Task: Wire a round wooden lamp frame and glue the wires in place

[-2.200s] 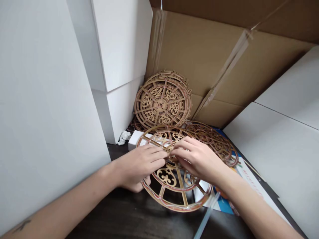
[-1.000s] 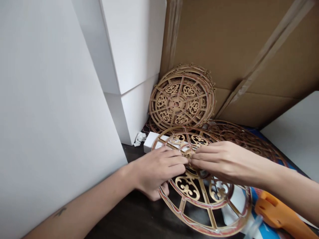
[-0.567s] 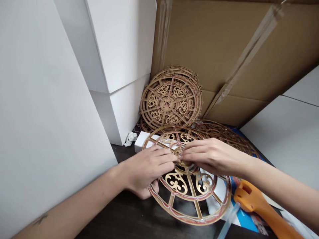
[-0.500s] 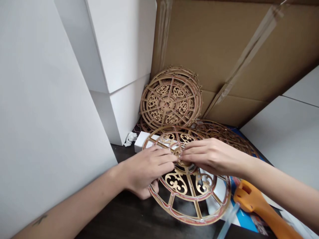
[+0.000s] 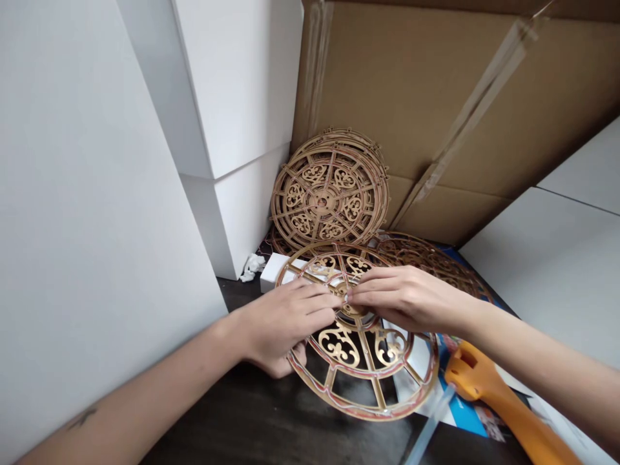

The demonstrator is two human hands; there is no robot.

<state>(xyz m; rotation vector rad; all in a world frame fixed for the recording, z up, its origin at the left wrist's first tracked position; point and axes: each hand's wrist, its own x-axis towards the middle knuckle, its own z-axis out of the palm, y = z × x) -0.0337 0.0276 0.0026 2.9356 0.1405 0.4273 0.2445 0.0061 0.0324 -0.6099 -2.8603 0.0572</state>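
A round gold openwork disc with spokes, scroll ornaments and reddish and whitish wire along its rings is tilted in front of me. My left hand grips its left side, with fingers over the top reaching towards the hub and the thumb by the rim. At the hub, my right hand has its fingertips pinched together close to the left fingertips. Whatever lies between those right fingers is hidden. An orange glue gun with a clear glue stick lies below my right forearm.
Behind stands a stack of similar discs against a cardboard sheet. More discs lie to its right. White boxes rise on the left, near crumpled white paper. A small white box is behind the disc on the dark tabletop.
The view has shifted slightly, and the disc's near rim appears a little higher and further left. Both hands keep nearly the same hold at the hub and left side.
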